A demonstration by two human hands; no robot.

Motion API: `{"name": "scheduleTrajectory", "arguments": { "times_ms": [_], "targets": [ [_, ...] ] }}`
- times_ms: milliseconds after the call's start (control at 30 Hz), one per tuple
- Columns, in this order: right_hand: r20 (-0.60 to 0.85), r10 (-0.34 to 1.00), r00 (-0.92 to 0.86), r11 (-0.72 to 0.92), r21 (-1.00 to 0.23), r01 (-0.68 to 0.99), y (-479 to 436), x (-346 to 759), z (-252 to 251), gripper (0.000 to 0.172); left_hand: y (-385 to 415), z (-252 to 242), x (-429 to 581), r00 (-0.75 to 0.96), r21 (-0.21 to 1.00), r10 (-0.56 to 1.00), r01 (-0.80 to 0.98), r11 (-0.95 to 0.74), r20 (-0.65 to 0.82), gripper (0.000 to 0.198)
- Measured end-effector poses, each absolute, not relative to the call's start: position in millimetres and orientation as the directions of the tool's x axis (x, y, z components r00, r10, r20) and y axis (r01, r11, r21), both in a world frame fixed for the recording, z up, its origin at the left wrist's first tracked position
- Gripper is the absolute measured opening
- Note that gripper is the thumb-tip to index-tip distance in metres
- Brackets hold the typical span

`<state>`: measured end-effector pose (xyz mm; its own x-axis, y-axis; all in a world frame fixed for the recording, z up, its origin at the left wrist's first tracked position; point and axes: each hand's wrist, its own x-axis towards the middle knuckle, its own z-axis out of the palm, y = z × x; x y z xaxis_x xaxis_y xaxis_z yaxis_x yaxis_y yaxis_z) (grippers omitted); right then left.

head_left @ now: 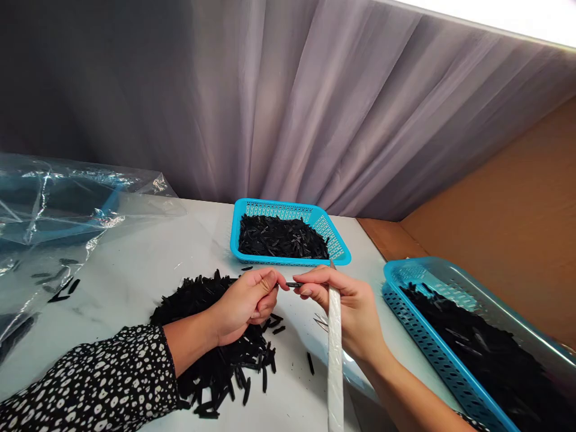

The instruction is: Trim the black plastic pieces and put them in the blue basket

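Observation:
My left hand (252,300) is closed, its thumb and forefinger pinching one end of a small black strip (294,284). At the strip's other end are the thumb and fingertips of my right hand (348,300). The right hand also grips a long, thin tool with a white-wrapped handle (335,360); its pointed dark tip shows above the fingers, and I cannot tell its exact kind. A loose pile of similar black strips (216,360) lies under and beside my left hand, partly hidden by the forearm.
A blue plastic basket (291,261) of black strips stands at the back of the white table (202,234). Another blue basket (445,366) with black pieces is at the right. Clear plastic sheeting (90,204) covers the left side. A grey curtain (288,108) hangs behind.

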<state>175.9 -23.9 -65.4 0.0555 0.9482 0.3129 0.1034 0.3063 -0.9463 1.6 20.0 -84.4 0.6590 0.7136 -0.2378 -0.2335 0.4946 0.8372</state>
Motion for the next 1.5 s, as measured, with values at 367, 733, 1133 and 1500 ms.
{"name": "scheduleTrajectory", "arguments": {
  "times_ms": [367,733,1133,1500],
  "targets": [
    [-0.092,0.981,0.171,-0.015,-0.914,-0.406,-6.8,174.6,-81.7,0.020,18.5,-82.7,4.7,0.578,0.930,0.797,-0.167,0.327,-0.177,0.027],
    [-0.063,0.994,0.089,-0.031,-0.945,-0.326,-15.4,168.1,-81.4,0.029,17.6,-87.9,3.2,0.481,0.988,0.876,-0.121,0.094,-0.025,0.017],
    [-0.001,0.989,0.148,0.036,-0.969,-0.246,-30.2,154.6,-75.1,0.025,7.5,-85.1,1.3,0.479,0.998,0.876,-0.036,-0.042,0.054,0.023],
    [-0.061,0.998,0.008,-0.055,-0.941,-0.333,-26.3,155.9,-81.0,0.027,13.9,-84.0,5.8,0.510,0.951,0.860,-0.259,0.170,-0.015,0.045]
  ]
}}
